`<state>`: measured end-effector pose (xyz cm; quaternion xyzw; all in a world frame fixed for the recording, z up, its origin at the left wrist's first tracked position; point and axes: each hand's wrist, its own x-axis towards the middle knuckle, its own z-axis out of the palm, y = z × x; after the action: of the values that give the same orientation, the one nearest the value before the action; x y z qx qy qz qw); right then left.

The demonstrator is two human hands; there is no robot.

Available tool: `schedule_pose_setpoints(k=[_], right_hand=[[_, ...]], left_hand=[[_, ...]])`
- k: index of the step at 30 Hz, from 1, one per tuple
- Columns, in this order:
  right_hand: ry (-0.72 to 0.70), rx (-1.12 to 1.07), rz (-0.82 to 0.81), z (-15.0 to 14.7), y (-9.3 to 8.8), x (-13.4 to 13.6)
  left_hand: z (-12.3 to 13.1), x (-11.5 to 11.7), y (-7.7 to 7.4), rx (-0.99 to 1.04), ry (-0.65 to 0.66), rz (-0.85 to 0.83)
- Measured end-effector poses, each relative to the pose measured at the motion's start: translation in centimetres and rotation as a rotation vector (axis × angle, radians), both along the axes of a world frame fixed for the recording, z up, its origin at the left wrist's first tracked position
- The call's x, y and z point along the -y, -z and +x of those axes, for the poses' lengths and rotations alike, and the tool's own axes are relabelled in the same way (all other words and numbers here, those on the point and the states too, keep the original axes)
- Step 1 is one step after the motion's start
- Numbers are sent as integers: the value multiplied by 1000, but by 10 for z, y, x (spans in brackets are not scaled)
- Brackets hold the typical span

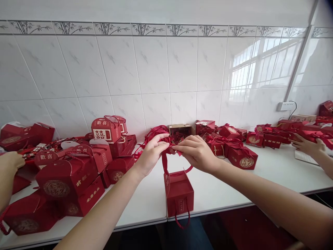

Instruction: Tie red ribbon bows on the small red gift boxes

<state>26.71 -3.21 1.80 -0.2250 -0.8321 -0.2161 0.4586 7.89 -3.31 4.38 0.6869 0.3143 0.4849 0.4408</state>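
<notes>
A small red gift box (179, 191) stands near the front edge of the white table (145, 205), its cord handle hanging over the edge. A red ribbon (164, 163) rises from the box to my hands. My left hand (151, 152) and my right hand (195, 151) meet above the box, each pinching the ribbon between fingertips. A tangle of loose red ribbons (156, 133) lies just behind my hands.
Many red gift boxes (67, 177) are piled at the left and more (240, 156) lie at the right. An open brown carton (180, 132) stands against the tiled wall. Another person's hand (307, 145) works at far right, another person's hand (10, 163) at far left.
</notes>
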Motion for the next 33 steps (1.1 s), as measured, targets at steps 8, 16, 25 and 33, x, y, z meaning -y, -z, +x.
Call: schedule_pose_setpoints(k=[8, 16, 25, 33], right_hand=[[439, -186, -558, 23, 4, 1], [996, 452, -1085, 90, 32, 11], [722, 288, -1086, 74, 64, 11], [223, -85, -1198, 30, 87, 5]], left_hand=[[-27, 3, 15, -550, -588, 756], [-105, -2, 66, -992, -491, 421], [-82, -4, 121, -952, -447, 377], [-19, 7, 121, -581, -260, 68]])
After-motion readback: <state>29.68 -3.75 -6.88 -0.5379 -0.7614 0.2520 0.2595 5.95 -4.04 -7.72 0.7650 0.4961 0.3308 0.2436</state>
